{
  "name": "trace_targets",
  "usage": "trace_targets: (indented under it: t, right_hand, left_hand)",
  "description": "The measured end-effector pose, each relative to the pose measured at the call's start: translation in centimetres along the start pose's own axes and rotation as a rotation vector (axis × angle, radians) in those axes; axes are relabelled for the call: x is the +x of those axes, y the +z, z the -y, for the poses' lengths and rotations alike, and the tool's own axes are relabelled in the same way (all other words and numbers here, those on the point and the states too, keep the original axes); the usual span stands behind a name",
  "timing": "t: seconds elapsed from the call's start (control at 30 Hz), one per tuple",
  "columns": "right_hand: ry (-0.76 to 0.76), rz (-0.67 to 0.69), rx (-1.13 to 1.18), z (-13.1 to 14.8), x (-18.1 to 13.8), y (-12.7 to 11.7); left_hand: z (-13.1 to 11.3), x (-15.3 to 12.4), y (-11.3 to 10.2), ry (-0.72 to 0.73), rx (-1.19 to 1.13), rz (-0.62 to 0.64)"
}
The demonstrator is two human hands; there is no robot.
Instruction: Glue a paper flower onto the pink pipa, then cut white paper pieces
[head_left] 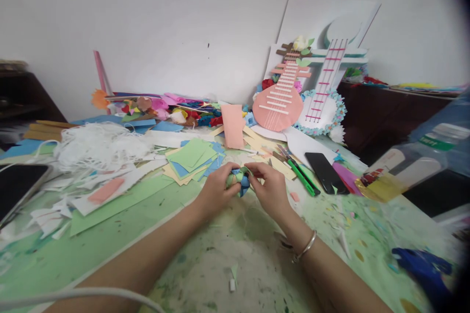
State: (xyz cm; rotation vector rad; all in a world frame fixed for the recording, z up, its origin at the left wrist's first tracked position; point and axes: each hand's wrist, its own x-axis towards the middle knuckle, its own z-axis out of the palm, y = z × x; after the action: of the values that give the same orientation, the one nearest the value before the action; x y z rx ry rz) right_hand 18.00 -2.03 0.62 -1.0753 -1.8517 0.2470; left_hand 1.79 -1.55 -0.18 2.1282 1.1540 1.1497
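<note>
My left hand [216, 190] and my right hand [269, 187] meet over the middle of the table, both pinched on a small folded paper piece [239, 180] in blue and green. The fingers of both hands curl round it, so much of it is hidden. A silver bangle [305, 247] circles my right wrist. Just behind my hands lies a loose stack of green, blue and cream paper squares [193, 159].
A black phone [326, 172], a green pen [301, 176] and pencils lie right of my hands. A pink paper lute [281, 100] leans on the wall. White shredded paper [101, 145] heaps at the left, a tablet [18, 186] beyond it. A plastic bag [414, 166] sits far right.
</note>
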Motion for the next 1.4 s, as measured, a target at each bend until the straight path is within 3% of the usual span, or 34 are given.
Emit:
trace_targets:
  t: [0.13, 0.37, 0.6, 0.83, 0.97, 1.2, 1.3, 1.4]
  right_hand:
    - [-0.044, 0.035, -0.038, 0.3, 0.3, -0.3]
    - [-0.247, -0.08, -0.125, 0.6, -0.1, -0.3]
    - [-0.405, -0.115, -0.26, 0.3, -0.1, -0.1]
    - [-0.386, -0.033, -0.253, 1.0, -0.5, 0.1]
    - [-0.303, 0.003, -0.016, 1.4, -0.3, -0.4]
    - [0.297, 0.059, 0.631, 0.3, 0.6, -0.5]
    - [0.343, 0.087, 0.684, 0.1, 0.7, -0.1]
    - [0.274, 0.082, 0.604, 0.2, 0.5, 0.2]
  left_hand:
    - [0.3, -0.2, 0.0, 0.051, 0.065, -0.062]
    - [0.1, -0.3, 0.4, 0.113, 0.103, -0.179]
    - [-0.6, 0.0, 0.4, 0.021, 0.045, -0.183]
    - [-0.8, 0.0, 0.0, -0.098, 0.001, -0.177]
    - [-0.7, 0.0, -0.4, -0.134, -0.054, -0.173]
    - [0.1, 0.0, -0.4, -0.082, -0.183, -0.021]
    - [0.2, 0.0, -0.4, -0.047, -0.157, -0.026]
    - [0.1, 0.1, -0.4, -0.07, -0.12, -0.06]
